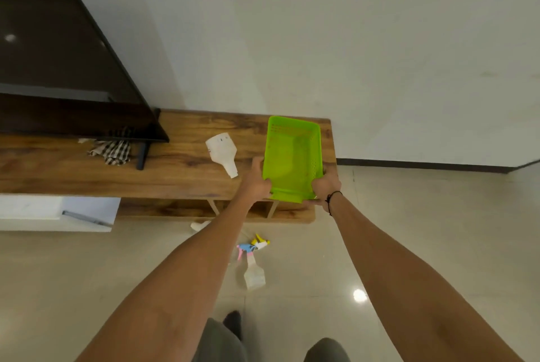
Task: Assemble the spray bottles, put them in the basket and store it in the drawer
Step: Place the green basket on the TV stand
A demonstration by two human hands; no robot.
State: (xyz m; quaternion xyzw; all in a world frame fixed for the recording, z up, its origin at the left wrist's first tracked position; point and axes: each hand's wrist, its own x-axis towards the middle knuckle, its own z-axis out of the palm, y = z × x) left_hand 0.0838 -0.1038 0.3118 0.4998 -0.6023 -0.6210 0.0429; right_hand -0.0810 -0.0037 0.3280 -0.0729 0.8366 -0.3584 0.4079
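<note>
Basket (pixel 292 157) (green, nothing inside) gripped by left hand (pixel 257 183) and right hand (pixel 325 186) on cabinet top (pixel 175 168).

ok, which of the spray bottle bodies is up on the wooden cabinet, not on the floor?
The opaque white bottle body, lying on its side on the wooden cabinet top left of the green plastic basket. The translucent one lies on the floor tiles.

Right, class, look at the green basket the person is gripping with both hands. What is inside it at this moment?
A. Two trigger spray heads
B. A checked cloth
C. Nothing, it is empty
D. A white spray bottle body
C: the green basket shows only its bare floor, while the white bottle body lies beside it on the wooden cabinet top and the trigger spray heads lie on the floor.
</note>
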